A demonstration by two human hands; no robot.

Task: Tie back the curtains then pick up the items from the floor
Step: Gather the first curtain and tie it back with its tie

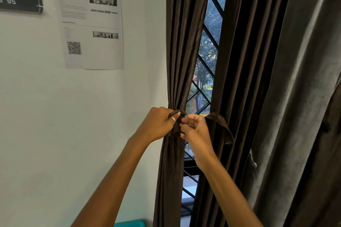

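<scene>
Two hands at the gathered waist of the dark brown curtain [177, 83] beside the white wall [92, 116]: left hand [158, 123] fingers clenched on the tie-back band [176, 127], right hand [197, 131] fingers pinching its other end.

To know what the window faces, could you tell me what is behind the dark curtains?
Through the gap between the curtains: a diagonal window grille with green trees beyond. Elsewhere the fabric covers the window.
</scene>
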